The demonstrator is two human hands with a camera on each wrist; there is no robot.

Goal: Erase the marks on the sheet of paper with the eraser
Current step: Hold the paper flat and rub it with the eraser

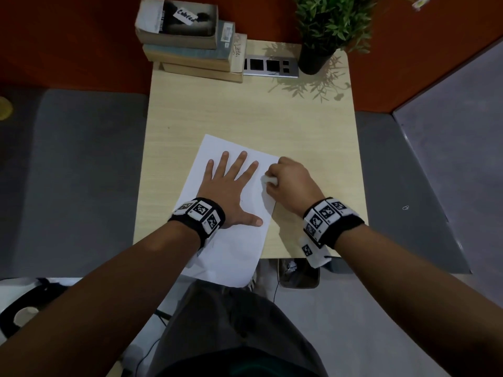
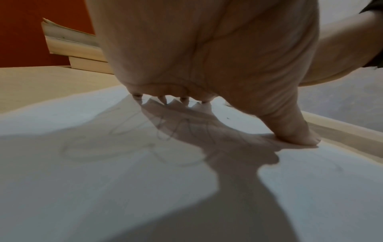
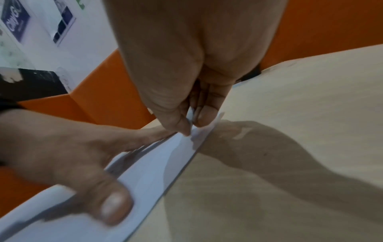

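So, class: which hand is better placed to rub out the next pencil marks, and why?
The right hand: it already pinches the eraser against the sheet of paper. The left hand lies flat with fingers spread, pinning the sheet, over faint marks.

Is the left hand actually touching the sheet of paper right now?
Touching. In the head view the left hand lies flat, fingers spread, on the sheet of paper; the left wrist view shows the thumb tip pressed onto the sheet.

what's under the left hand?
The left hand lies flat, fingers spread, on the sheet of paper. The left wrist view shows faint pencil marks beneath the palm; anything under the fingers is covered.
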